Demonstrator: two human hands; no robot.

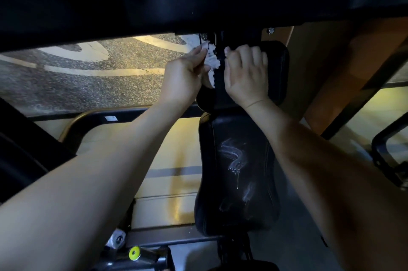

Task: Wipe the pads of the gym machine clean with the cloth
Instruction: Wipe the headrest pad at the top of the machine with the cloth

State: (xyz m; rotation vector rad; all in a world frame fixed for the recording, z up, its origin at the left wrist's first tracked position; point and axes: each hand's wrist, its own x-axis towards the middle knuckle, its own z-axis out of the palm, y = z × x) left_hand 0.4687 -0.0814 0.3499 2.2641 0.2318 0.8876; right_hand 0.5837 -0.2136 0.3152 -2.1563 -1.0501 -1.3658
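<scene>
Gripping upper pad (pixel 278 72), right hand (pixel 247 74), left hand (pixel 185 78) pinching cloth (pixel 211 61), hanging lengthwise upright

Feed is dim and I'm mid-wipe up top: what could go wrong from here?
The cloth, pinched in the left hand, lies against the black bracket beside the upper pad; it may snag there. White streaks and drips on the lower pad may run or dry if left. The right hand holds the upper pad, so the patch under it may be missed.
</scene>
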